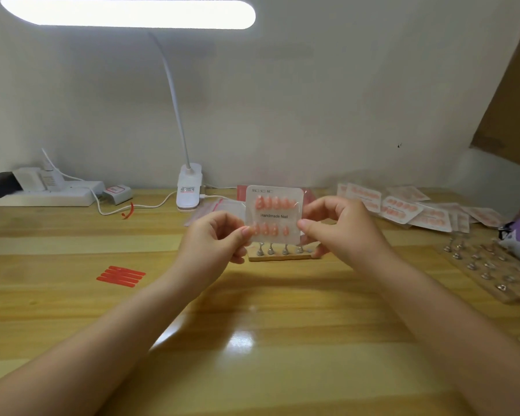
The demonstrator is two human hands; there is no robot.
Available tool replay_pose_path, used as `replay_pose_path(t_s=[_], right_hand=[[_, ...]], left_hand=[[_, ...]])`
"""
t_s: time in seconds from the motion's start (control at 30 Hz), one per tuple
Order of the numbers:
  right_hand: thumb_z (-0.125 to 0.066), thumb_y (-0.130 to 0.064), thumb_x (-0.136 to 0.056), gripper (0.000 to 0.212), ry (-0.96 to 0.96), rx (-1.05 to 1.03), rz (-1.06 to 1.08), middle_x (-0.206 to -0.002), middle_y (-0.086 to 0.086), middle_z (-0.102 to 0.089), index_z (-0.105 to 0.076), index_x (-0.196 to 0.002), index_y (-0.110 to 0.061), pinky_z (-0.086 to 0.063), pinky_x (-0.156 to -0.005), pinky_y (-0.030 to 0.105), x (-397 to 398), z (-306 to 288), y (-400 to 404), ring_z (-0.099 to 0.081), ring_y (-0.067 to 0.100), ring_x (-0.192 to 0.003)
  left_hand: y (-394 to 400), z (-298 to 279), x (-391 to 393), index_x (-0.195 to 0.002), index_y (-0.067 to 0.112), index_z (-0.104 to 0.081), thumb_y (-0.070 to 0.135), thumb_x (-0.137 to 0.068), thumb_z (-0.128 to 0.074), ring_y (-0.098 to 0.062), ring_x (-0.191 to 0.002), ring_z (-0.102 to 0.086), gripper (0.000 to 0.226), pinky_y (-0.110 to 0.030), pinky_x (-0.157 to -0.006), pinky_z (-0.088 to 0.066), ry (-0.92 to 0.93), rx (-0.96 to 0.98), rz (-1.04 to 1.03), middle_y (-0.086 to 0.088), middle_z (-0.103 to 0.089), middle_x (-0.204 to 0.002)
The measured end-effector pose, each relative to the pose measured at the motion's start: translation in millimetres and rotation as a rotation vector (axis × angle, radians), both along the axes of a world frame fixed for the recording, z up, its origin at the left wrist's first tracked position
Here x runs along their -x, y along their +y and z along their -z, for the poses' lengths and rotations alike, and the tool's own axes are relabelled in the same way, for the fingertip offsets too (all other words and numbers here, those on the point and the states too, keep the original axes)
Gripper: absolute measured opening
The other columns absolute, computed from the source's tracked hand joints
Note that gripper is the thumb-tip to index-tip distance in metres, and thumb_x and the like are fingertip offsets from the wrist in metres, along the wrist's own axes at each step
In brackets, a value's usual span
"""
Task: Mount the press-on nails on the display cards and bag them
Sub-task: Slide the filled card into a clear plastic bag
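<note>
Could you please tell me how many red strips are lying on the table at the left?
4, as best I can tell. The red strips lie side by side in one tight group on the table, left of the left hand; a further strip could blend in.

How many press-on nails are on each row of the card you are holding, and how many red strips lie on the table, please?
Top row of the display card: 5 nails
Bottom row: 5 nails
Red strips on the table: 5
Total: 15

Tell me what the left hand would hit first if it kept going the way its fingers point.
The left hand already holds the display card; pushed rightward, it would likely meet the right hand gripping the opposite edge. Depth is unclear.
</note>
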State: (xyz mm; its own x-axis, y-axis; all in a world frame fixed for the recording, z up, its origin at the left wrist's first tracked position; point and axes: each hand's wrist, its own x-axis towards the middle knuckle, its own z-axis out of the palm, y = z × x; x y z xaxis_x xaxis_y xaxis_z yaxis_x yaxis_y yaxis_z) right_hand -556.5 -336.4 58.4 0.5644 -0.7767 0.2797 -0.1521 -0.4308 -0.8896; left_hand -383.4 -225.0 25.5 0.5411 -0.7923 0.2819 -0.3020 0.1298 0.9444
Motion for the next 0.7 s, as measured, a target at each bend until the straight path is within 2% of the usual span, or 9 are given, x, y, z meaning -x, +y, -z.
replay_pose_path(t_s=[0.1,0.17,0.27,0.33,0.43,0.53,0.6,0.7], right_hand=[[-0.07,-0.008,-0.084,0.005,0.073,0.101,0.058,-0.072,0.001,-0.071,-0.066,-0.083,-0.011,-0.053,-0.05,0.021,0.6,2.5,0.2,-0.071,0.013,-0.06],[-0.072,-0.009,-0.082,0.006,0.109,0.088,0.061,-0.069,0.003,-0.072,-0.067,-0.083,-0.011,-0.051,-0.049,0.019,3.1,2.4,-0.7,-0.071,0.014,-0.059],[-0.075,-0.005,-0.08,0.01,0.003,-0.181,0.034,-0.068,0.004,-0.073,-0.067,-0.085,-0.008,-0.05,-0.046,0.02,10.6,-2.6,-13.2,-0.071,0.015,-0.06],[-0.074,-0.003,-0.081,0.011,-0.122,-0.343,0.117,-0.066,0.002,-0.073,-0.066,-0.086,-0.008,-0.05,-0.046,0.02,18.7,-6.4,-29.8,-0.07,0.012,-0.058],[-0.07,0.001,-0.083,0.01,-0.322,-0.487,0.267,-0.066,0.007,-0.071,-0.065,-0.088,-0.004,-0.053,-0.048,0.019,35.1,-6.5,-57.1,-0.067,0.01,-0.055],[-0.066,0.006,-0.085,0.008,-0.495,-0.558,0.387,-0.079,0.015,-0.071,-0.063,-0.086,-0.001,-0.058,-0.057,0.02,48.9,3.6,-81.4,-0.068,0.014,-0.061],[-0.067,0.004,-0.085,0.009,-0.552,-0.573,0.457,-0.09,0.017,-0.07,-0.062,-0.092,0.001,-0.06,-0.064,0.022,54.3,13.8,-94.4,-0.071,0.017,-0.068],[-0.068,-0.007,-0.089,0.019,-0.433,-0.57,0.562,-0.094,0.011,-0.07,-0.059,-0.105,-0.003,-0.061,-0.066,0.026,55.2,33.5,-108.0,-0.073,0.017,-0.072]], left_hand=[[-0.5,4.7,1.4,-0.08,0.009,-0.062,0.01,-0.089,-0.067,-0.009,-0.055,-0.06,0.011,-0.022,-0.054,-0.052,-0.029,-0.004,0.009,0.002,-0.066,-0.061],[-0.7,7.4,3.7,-0.08,0.01,-0.063,0.012,-0.089,-0.067,-0.01,-0.056,-0.06,0.01,-0.025,-0.055,-0.053,-0.042,-0.001,0.007,0.002,-0.066,-0.063],[-1.7,8.6,6.3,-0.089,0.015,-0.066,0.022,-0.095,-0.059,-0.013,-0.058,-0.062,0.012,-0.034,-0.061,-0.057,-0.051,0.008,-0.037,0.001,-0.069,-0.073],[-1.8,9.9,6.1,-0.097,0.02,-0.064,0.028,-0.098,-0.052,-0.012,-0.06,-0.064,0.015,-0.037,-0.065,-0.059,-0.052,-0.012,-0.085,0.002,-0.07,-0.082],[-0.6,16.7,5.2,-0.1,0.026,-0.062,0.031,-0.099,-0.05,-0.006,-0.063,-0.066,0.012,-0.034,-0.066,-0.058,-0.174,-0.089,-0.122,0.006,-0.07,-0.089],[0.5,23.9,5.7,-0.097,0.03,-0.06,0.03,-0.099,-0.051,-0.004,-0.063,-0.066,0.01,-0.029,-0.064,-0.054,-0.309,-0.132,-0.105,0.01,-0.069,-0.087],[1.5,25.7,5.3,-0.096,0.033,-0.059,0.032,-0.099,-0.049,-0.004,-0.062,-0.066,0.011,-0.025,-0.06,-0.049,-0.345,-0.115,-0.1,0.011,-0.069,-0.085],[2.9,26.4,5.7,-0.094,0.034,-0.058,0.034,-0.099,-0.047,-0.003,-0.063,-0.065,0.013,-0.026,-0.06,-0.049,-0.385,-0.095,-0.101,0.013,-0.068,-0.084]])
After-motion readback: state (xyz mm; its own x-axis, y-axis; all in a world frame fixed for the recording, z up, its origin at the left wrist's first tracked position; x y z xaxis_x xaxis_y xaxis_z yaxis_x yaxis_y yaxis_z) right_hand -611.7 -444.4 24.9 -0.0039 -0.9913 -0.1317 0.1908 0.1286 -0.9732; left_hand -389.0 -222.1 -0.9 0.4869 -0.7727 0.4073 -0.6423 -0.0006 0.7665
